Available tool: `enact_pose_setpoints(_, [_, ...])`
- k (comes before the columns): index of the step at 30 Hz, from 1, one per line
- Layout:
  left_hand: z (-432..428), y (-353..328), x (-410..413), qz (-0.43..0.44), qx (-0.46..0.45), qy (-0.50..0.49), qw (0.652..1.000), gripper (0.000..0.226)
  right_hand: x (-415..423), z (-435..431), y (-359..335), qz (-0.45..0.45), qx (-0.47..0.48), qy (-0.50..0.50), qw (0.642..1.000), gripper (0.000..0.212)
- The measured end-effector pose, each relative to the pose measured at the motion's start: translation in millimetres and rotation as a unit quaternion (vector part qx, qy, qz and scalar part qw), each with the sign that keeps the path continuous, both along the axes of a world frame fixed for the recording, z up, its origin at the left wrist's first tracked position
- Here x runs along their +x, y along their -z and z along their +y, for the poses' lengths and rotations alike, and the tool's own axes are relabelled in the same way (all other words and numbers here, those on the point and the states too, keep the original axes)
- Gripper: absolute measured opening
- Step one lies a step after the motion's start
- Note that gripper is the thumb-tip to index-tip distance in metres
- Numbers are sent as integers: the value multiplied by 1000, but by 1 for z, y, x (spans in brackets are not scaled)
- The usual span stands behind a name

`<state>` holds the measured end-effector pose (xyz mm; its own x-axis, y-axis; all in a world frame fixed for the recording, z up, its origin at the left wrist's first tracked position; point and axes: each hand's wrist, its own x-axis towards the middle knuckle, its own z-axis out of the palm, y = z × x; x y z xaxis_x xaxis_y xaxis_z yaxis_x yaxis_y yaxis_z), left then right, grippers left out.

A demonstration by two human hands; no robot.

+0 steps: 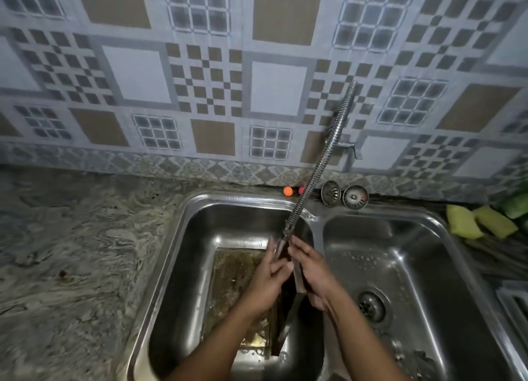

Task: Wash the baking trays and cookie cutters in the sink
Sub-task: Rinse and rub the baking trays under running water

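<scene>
Dishwashing at a steel double sink (pixel 318 223) set in a marbled stone tabletop (pixel 71 252): a person holds a dark baking tray (pixel 288 309) upright on its edge over the sink's left basin, its top just under the tip of a coiled metal tap hose (pixel 323 157) that slants down from the tiled wall behind the sink. The left hand (pixel 268 277) grips the tray's upper edge from one side, while the right hand (pixel 311 277) lies against the other face with its fingers straight. A second, grimy tray (pixel 228 280) lies flat on the left basin's floor. On the sink's back rim stand two round strainers (pixel 355 197) and, to their left, a small orange ball (pixel 288 191). Yellow sponges (pixel 463 222) lie on the tabletop beyond the sink's right edge.
</scene>
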<state>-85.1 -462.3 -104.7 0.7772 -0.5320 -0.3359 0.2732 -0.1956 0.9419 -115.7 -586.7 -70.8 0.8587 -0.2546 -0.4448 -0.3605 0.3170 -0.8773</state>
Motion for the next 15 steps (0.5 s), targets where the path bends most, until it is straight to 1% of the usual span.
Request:
enact_pose_setpoints(3, [2, 1, 2, 12, -5, -2, 1000, 84, 1, -2, 3, 13, -27, -3, 1000, 35])
enact_pose_setpoints(7, [6, 12, -1, 33, -10, -11, 999, 83, 1, -1, 9, 33, -102, 2, 994, 42])
enact_pose_setpoints(9, [8, 18, 0, 25, 9, -35, 999, 86, 0, -4, 10, 27, -141, 9, 990, 48])
enact_pose_setpoints(11, [14, 20, 3, 4, 32, -68, 997, 89, -1, -11, 10, 17, -161, 15, 987, 51])
enact_pose_setpoints(12, [17, 21, 5, -15, 50, -81, 995, 87, -1, -15, 9, 11, -163, 19, 986, 51])
enact_pose_setpoints(14, [24, 21, 8, -59, 105, -76, 990, 77, -5, -20, 6, 0, -163, 35, 986, 50])
enact_pose_setpoints(15, [27, 24, 8, -62, 126, -67, 988, 71, -9, -22, 3, -5, -160, 43, 986, 49])
